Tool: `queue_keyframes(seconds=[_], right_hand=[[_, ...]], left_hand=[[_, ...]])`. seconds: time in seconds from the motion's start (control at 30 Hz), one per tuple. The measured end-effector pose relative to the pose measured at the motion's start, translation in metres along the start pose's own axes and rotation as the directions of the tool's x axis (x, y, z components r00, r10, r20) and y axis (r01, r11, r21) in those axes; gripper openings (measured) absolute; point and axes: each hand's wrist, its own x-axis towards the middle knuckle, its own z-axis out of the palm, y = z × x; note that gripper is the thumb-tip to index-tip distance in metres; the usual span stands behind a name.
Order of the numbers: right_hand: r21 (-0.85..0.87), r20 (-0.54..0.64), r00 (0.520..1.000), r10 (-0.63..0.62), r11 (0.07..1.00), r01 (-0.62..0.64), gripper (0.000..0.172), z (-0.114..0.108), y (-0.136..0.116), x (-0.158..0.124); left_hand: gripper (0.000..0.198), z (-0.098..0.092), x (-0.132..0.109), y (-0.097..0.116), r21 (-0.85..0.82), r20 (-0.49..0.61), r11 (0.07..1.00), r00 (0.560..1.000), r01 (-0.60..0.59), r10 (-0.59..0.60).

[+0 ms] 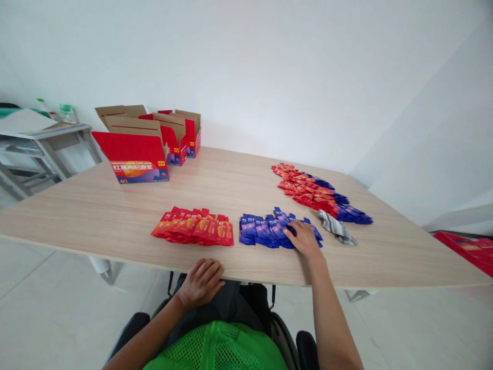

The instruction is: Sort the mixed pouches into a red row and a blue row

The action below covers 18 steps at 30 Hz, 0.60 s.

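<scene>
My right hand (304, 238) lies on the right part of a row of overlapping blue sachets (262, 230), thumb and fingers apart and touching them. Some sachets are hidden beneath it. At the table's front edge rests my left hand (203, 282), fingers loosely stretched, with nothing visible in it. Just beyond that hand, a row of overlapping red sachets (196, 226) sits left of the blue row, a small gap between them. A crumpled grey striped cloth (336, 226) is to the right of my right hand.
Farther right lie heaps of red sachets (308, 191) and blue sachets (353, 214). At the back left of the table (231, 174) stand a large open red carton (134, 156) and smaller open cartons (175, 146). A side desk (57, 132) is at far left.
</scene>
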Motion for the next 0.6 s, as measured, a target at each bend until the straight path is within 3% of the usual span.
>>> queue_keyframes(seconds=[0.17, 0.37, 0.5, 0.6], right_hand=[[0.078, 0.011, 1.000, 0.027, 0.997, -0.028, 0.052, 0.000, 0.004, 0.002], [0.199, 0.092, 0.995, 0.036, 0.978, -0.053, 0.057, 0.001, 0.006, 0.034], [0.086, 0.240, 0.960, 0.141, 0.982, -0.166, 0.056, 0.003, 0.004, 0.058], [0.045, 0.288, 0.939, 0.187, 0.977, -0.209, 0.055, 0.004, 0.003, 0.069]], left_hand=[[0.026, 0.002, -0.002, -0.001, 0.006, 0.002, 1.000, 1.000, -0.004, 0.004], [0.031, 0.004, -0.007, -0.001, 0.025, 0.014, 1.000, 1.000, -0.011, 0.010], [0.033, 0.004, -0.008, -0.001, 0.030, 0.026, 0.999, 1.000, -0.010, 0.010], [0.033, 0.004, -0.007, -0.001, 0.027, 0.021, 1.000, 1.000, -0.013, 0.012]])
